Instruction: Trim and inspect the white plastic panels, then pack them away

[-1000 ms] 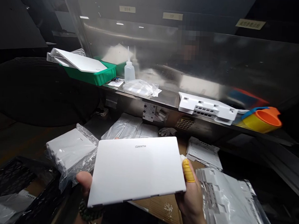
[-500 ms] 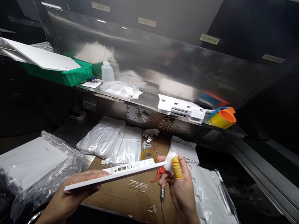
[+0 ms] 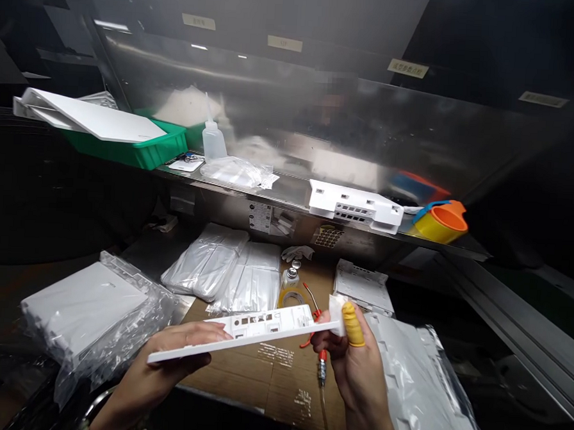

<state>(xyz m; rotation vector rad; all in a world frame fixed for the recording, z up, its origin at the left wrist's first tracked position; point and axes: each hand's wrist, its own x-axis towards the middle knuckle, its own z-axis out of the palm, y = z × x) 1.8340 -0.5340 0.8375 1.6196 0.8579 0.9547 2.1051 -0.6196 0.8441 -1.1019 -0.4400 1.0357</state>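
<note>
A white plastic panel (image 3: 267, 328) with rows of small square cutouts is held nearly edge-on above the bench. My left hand (image 3: 171, 358) grips its left end, fingers over the top and thumb side hidden beneath. At the opposite end, my right hand (image 3: 358, 373) pinches a folded white wipe (image 3: 338, 307) against the panel's edge. A yellow finger cot (image 3: 353, 325) covers my right thumb. Partly hidden behind that hand lies an air blow gun (image 3: 322, 357) with red parts and a clear hose. How far the wipe wraps round the edge is hidden.
Brown cardboard (image 3: 240, 382) covers the bench. Bagged white panels lie left (image 3: 84, 307) and right (image 3: 418, 369), with stacked plastic bags (image 3: 207, 262) behind. A pump bottle (image 3: 291, 276) stands by a tape roll (image 3: 292, 297). The shelf bears a green bin (image 3: 150, 150) and a white housing (image 3: 355, 207).
The view has shifted, so the surroundings appear farther right. The panel has tilted to show more of its cutout side. My right hand's fingers and wipe have closed around its right end.
</note>
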